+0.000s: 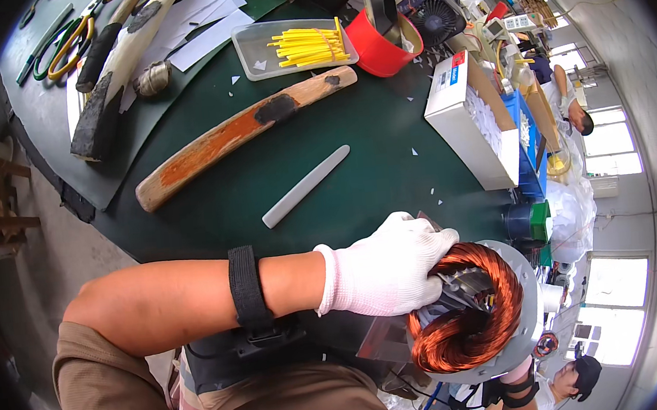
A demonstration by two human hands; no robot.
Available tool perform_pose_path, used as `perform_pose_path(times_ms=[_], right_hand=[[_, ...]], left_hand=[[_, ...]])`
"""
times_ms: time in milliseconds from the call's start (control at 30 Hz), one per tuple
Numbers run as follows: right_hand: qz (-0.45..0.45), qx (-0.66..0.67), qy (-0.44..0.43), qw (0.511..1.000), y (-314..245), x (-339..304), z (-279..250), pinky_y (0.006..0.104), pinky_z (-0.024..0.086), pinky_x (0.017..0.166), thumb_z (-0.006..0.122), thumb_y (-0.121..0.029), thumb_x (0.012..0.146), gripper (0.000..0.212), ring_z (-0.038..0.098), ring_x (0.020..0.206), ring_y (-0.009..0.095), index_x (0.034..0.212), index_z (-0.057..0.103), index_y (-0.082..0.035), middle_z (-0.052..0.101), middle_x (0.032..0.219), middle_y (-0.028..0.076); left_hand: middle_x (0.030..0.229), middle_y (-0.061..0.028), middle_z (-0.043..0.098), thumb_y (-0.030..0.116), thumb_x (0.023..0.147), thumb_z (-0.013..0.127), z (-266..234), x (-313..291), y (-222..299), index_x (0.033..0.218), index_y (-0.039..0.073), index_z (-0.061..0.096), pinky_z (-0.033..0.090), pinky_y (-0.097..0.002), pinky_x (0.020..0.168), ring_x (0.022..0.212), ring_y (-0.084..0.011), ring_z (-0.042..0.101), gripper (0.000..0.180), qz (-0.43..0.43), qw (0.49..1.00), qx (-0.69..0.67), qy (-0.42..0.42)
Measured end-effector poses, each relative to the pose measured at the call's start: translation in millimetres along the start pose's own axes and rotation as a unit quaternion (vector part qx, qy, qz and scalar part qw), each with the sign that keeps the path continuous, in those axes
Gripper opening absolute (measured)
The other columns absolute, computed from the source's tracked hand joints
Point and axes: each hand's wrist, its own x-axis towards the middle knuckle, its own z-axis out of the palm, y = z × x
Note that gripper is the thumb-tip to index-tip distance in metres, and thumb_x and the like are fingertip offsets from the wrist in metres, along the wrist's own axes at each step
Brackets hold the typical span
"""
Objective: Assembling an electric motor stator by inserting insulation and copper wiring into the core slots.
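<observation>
The stator [475, 313], a round metal housing wound with copper coils, sits at the near edge of the dark green work surface [372, 162], at lower right in the head view. The left hand [385, 274], in a white knit glove, lies curled over the stator's upper left rim, fingers pressed onto the copper winding and gripping it. A black strap circles the left forearm. The right hand [517, 372] shows only as a gloved sliver with a black wrist strap beneath the stator; how far open it is cannot be told.

Just beyond the hand, a flat grey plastic stick [307, 186] lies diagonally on the mat. Further out lies a long wooden mallet [248, 130], stained orange and black. Small white paper scraps dot the surface.

At the far edge, a clear plastic tray [252, 44] holds a bundle of yellow strips [308, 45]. A red curved piece [377, 48] and a small black fan [434, 14] stand beside it. To the right, an open white cardboard box [454, 120] contains white pieces. At far left, scissors [68, 44] and white paper sheets [199, 21] rest on the mat.

The room is a workshop with bright windows at right; other people work nearby.
</observation>
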Motion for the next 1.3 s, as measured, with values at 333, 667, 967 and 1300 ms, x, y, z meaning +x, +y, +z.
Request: perform_pose_path(times_ms=[333,667,967,1300], right_hand=[[0.022,0.055,-0.03,0.998,12,-10,-7,0.0438,0.056,0.089,0.069,-0.011,0.083,0.04,0.07,0.1,0.034,0.121,0.067,-0.001,0.072,0.109,0.017],[0.039,0.115,-0.054,0.991,-3,0,6,0.0432,0.056,0.09,0.066,-0.012,0.086,0.04,0.069,0.103,0.032,0.125,0.065,-0.002,0.071,0.114,0.016],[0.058,0.17,-0.072,0.981,-5,-2,10,0.0426,0.056,0.091,0.062,-0.013,0.089,0.041,0.069,0.106,0.031,0.128,0.063,-0.002,0.069,0.118,0.015],[0.074,0.229,-0.083,0.967,-1,-2,10,0.042,0.055,0.092,0.059,-0.015,0.092,0.041,0.068,0.109,0.029,0.132,0.06,-0.003,0.068,0.123,0.014]], left_hand=[[0.099,-0.0236,0.066,0.016,0.083,0.061,5,-2,-2,0.118,-0.003,0.06,0.043,-0.0502,0.103,0.103,-0.0437,0.06,0.039,0.007,1.0,-0.008,0.025],[0.093,-0.027,0.067,0.018,0.081,0.067,3,0,-1,0.107,-0.006,0.063,0.047,-0.0481,0.098,0.098,-0.0446,0.066,0.035,0.019,0.999,-0.008,0.031],[0.101,-0.0241,0.065,0.019,0.083,0.065,1,-2,0,0.115,-0.003,0.061,0.043,-0.0498,0.104,0.104,-0.0438,0.061,0.039,-0.004,1.0,-0.022,0.006],[0.102,-0.0242,0.066,0.021,0.085,0.065,4,-2,0,0.119,-0.003,0.062,0.042,-0.0487,0.106,0.105,-0.0427,0.061,0.041,-0.011,1.0,-0.019,0.017]])
